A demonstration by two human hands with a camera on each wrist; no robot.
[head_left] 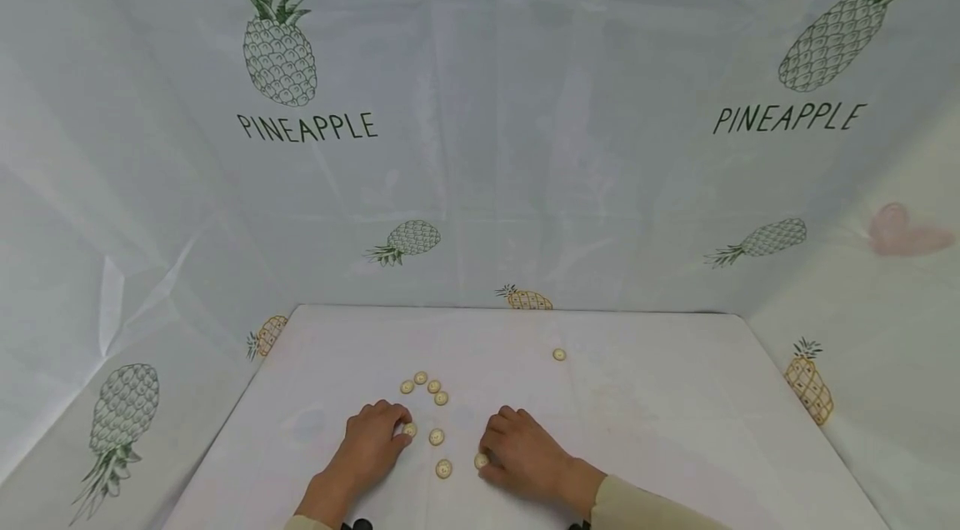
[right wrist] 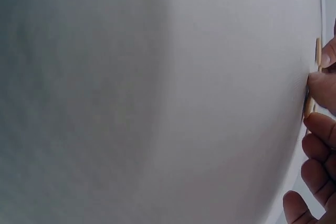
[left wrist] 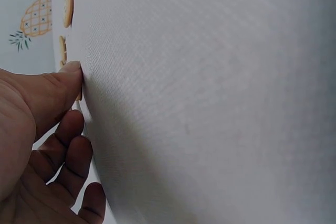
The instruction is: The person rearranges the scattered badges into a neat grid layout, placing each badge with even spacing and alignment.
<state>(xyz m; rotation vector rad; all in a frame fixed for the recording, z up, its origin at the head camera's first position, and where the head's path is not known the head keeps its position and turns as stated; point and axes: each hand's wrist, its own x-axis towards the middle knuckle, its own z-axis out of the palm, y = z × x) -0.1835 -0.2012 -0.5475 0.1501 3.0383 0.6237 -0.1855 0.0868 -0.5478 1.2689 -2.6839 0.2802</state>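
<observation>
Head view: soft, even light lies on the pale tabletop, shadows faint. Wrist views: both are dimmer and greyer (darkest at the right one's left edge), the nearest surface blurred.

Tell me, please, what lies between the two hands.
In the head view, two loose buttons lie between the left hand and right hand; each hand also holds another button.
</observation>
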